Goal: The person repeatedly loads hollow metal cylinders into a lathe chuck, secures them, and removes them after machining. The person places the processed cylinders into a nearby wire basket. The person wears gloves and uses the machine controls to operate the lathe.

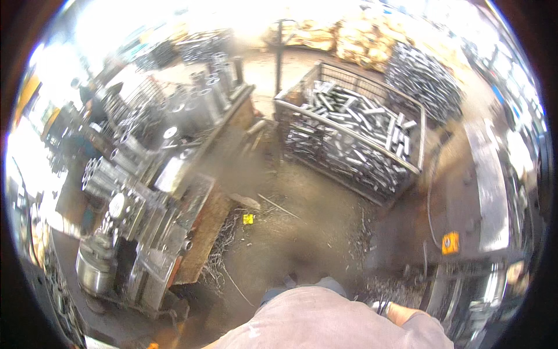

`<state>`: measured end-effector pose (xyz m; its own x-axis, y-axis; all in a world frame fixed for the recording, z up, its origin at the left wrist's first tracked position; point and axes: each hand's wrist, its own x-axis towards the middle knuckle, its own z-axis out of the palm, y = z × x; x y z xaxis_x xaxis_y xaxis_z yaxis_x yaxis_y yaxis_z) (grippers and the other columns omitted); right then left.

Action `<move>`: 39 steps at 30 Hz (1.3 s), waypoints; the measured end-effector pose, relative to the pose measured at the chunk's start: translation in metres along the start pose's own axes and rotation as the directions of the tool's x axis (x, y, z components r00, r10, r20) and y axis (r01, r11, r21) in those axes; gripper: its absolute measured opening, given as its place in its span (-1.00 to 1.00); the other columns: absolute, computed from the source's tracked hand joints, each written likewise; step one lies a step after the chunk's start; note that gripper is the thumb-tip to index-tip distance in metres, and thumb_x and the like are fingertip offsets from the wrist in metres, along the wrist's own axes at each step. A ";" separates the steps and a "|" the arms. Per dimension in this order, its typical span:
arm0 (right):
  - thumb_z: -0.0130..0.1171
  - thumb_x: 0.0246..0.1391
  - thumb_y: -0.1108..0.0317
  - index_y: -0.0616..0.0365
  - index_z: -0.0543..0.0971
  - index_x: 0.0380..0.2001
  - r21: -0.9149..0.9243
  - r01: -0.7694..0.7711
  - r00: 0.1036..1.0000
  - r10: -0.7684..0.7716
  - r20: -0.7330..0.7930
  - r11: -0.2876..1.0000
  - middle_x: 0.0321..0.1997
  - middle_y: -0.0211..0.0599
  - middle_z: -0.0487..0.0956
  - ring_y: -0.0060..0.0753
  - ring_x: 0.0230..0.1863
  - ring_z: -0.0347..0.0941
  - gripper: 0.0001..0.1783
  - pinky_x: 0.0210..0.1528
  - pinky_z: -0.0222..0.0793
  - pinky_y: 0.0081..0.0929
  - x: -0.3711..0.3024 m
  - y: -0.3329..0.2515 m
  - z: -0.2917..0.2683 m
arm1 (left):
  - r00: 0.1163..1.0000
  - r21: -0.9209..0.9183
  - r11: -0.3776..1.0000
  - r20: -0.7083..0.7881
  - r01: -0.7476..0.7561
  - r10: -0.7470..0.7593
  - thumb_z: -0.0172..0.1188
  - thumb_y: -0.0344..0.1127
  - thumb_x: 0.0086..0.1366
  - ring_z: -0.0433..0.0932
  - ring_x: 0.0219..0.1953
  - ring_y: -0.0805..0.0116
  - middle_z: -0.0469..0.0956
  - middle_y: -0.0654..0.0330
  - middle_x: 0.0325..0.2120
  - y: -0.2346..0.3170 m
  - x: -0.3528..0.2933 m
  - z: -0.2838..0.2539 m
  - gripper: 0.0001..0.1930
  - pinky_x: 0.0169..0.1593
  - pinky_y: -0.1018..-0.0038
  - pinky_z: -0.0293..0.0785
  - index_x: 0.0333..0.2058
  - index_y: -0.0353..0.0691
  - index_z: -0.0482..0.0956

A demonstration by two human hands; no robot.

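Observation:
My right forearm [402, 314] comes out of a pale sleeve at the lower edge, right of my torso. At its end, my right hand [381, 307] shows only as a small dark-and-white patch, perhaps a glove or wristband. Its fingers cannot be made out, nor whether it holds anything. Metal shavings [398, 288] lie on the floor just beyond it. My left hand is out of sight. To the left stands a lathe-like machine with a round metal chuck [96, 264]; neither visible arm part touches it.
A wire-sided metal bin [349, 125] full of short metal tubes stands ahead. Upright metal cylinders [200, 104] line a bench at the left. A yellow marker [248, 219] lies on the shaving-strewn floor. An orange box [450, 243] sits on machinery at right.

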<state>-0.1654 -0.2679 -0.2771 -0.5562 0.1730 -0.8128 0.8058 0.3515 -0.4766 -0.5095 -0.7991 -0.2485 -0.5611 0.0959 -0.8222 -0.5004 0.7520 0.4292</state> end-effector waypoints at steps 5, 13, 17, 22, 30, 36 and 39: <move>0.25 0.22 0.12 0.00 0.82 -0.04 -0.146 0.058 0.993 -0.042 0.110 0.987 0.01 -0.21 0.80 -0.14 0.04 0.72 -0.64 0.09 0.62 -0.25 0.076 -0.075 -0.052 | 0.995 -0.164 0.984 -0.062 0.071 -0.082 0.40 0.00 0.27 0.73 -0.37 0.30 0.75 0.01 -0.35 -0.019 -0.010 0.004 -0.61 -0.22 0.28 0.65 -0.18 -0.24 0.81; 0.28 0.20 0.11 0.03 0.81 -0.04 -0.424 0.272 0.937 -0.138 0.320 0.864 0.01 -0.18 0.80 -0.14 0.04 0.72 -0.62 0.11 0.62 -0.25 0.228 -0.227 -0.122 | 0.956 -0.313 0.925 -0.124 0.215 -0.264 0.39 0.00 0.27 0.74 -0.32 0.26 0.75 -0.02 -0.30 -0.020 -0.041 0.021 -0.60 -0.19 0.26 0.65 -0.16 -0.24 0.81; 0.29 0.19 0.10 0.05 0.81 -0.03 -0.496 0.428 0.878 -0.216 0.428 0.756 0.02 -0.17 0.80 -0.15 0.05 0.72 -0.61 0.11 0.61 -0.26 0.279 -0.321 -0.128 | 0.933 -0.374 0.894 -0.159 0.245 -0.322 0.38 -0.01 0.27 0.74 -0.30 0.24 0.75 -0.03 -0.28 -0.012 -0.063 0.023 -0.60 -0.18 0.25 0.65 -0.15 -0.24 0.81; 0.31 0.18 0.09 0.07 0.81 -0.03 -0.522 0.534 0.823 -0.270 0.499 0.665 0.02 -0.15 0.80 -0.15 0.05 0.73 -0.60 0.12 0.61 -0.26 0.301 -0.400 -0.094 | 0.937 -0.412 0.888 -0.181 0.203 -0.298 0.37 -0.01 0.27 0.74 -0.28 0.21 0.75 -0.05 -0.25 -0.023 -0.066 0.014 -0.60 -0.16 0.24 0.64 -0.14 -0.24 0.81; 0.33 0.17 0.07 0.10 0.81 -0.03 -0.555 0.536 0.816 -0.221 0.534 0.636 0.02 -0.12 0.80 -0.16 0.06 0.73 -0.57 0.14 0.61 -0.26 0.278 -0.421 -0.011 | 0.954 -0.427 0.890 -0.161 0.163 -0.252 0.36 -0.01 0.27 0.75 -0.24 0.18 0.75 -0.08 -0.21 -0.089 -0.055 -0.015 -0.59 -0.13 0.22 0.64 -0.12 -0.24 0.81; 0.35 0.15 0.06 0.12 0.81 -0.02 -0.549 0.500 0.834 -0.202 0.514 0.670 0.02 -0.10 0.80 -0.16 0.06 0.73 -0.55 0.15 0.60 -0.27 0.248 -0.416 0.038 | 0.968 -0.395 0.904 -0.117 0.162 -0.224 0.35 -0.02 0.28 0.75 -0.21 0.15 0.75 -0.11 -0.17 -0.153 -0.044 -0.033 -0.59 -0.11 0.20 0.64 -0.10 -0.24 0.81; 0.36 0.15 0.05 0.13 0.81 -0.02 -0.554 0.486 0.840 -0.186 0.509 0.677 0.02 -0.09 0.80 -0.16 0.06 0.73 -0.54 0.15 0.60 -0.27 0.247 -0.412 0.053 | 0.975 -0.354 0.919 -0.069 0.172 -0.209 0.34 -0.02 0.28 0.76 -0.19 0.13 0.75 -0.12 -0.16 -0.186 -0.039 -0.027 -0.58 -0.10 0.19 0.63 -0.10 -0.24 0.81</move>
<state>-0.6245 -0.4186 -0.2993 -0.5137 -0.3888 -0.7648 0.1624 0.8312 -0.5317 -0.4120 -0.9599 -0.2862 -0.4878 -0.1087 -0.8662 -0.7901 0.4768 0.3852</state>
